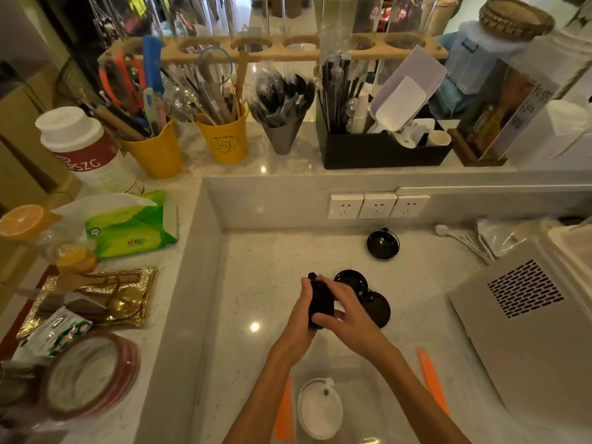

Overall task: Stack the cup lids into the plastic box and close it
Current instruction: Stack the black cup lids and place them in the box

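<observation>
Hands: your left hand (304,302) and right hand (344,310) both closed on black lid stack (320,301) above tabletop (256,283); white lid (318,408) in plastic box (368,379) near you.

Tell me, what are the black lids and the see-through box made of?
The black lids look like thin, glossy plastic: they shine under the light and have moulded rims. The stack held in both hands looks the same. The box looks like clear plastic with orange clips; you can see the white lid through it. Glass seems unlikely, though I can't be certain.
</observation>
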`<control>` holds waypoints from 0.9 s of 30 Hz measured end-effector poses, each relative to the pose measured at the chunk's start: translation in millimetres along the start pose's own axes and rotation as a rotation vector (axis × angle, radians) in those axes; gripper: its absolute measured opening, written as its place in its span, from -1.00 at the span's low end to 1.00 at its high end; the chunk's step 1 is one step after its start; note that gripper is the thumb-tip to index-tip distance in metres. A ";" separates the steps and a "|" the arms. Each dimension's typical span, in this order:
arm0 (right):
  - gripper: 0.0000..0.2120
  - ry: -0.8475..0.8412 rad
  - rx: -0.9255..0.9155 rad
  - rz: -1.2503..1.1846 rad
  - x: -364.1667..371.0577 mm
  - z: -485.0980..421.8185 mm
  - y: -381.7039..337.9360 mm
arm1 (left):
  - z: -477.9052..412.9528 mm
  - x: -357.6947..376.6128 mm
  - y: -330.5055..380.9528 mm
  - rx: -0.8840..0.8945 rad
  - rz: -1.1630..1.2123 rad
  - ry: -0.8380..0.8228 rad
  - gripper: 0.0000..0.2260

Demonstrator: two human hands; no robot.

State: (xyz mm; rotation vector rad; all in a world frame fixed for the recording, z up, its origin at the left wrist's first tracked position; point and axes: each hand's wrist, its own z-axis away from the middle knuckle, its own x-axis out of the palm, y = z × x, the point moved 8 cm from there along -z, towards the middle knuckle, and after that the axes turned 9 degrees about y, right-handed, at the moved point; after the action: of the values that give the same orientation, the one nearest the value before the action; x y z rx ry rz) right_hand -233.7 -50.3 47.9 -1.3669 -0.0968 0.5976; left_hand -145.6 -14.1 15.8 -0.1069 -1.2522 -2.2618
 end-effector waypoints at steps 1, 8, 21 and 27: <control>-0.32 -0.022 -0.023 0.030 -0.7 -2.2 -0.3 | -2.2 0.4 -0.5 -0.019 0.019 -0.014 -0.49; -0.41 0.021 0.057 0.214 -40.8 -35.0 22.4 | -26.0 -1.8 -5.4 -0.100 0.128 0.023 -0.70; -0.20 0.234 0.354 0.718 -97.6 -28.2 120.5 | -27.2 -17.4 -5.9 -0.025 0.272 0.094 -0.56; -0.24 0.032 0.292 -0.053 -54.8 -11.0 42.4 | -15.8 -9.7 2.7 0.060 0.069 0.104 -0.37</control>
State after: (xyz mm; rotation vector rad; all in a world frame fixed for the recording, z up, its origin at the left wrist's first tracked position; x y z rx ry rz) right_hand -290.4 -81.5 20.8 -1.0869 -0.0187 0.5227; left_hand -133.1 -23.8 5.8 -0.0105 -1.2418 -2.1411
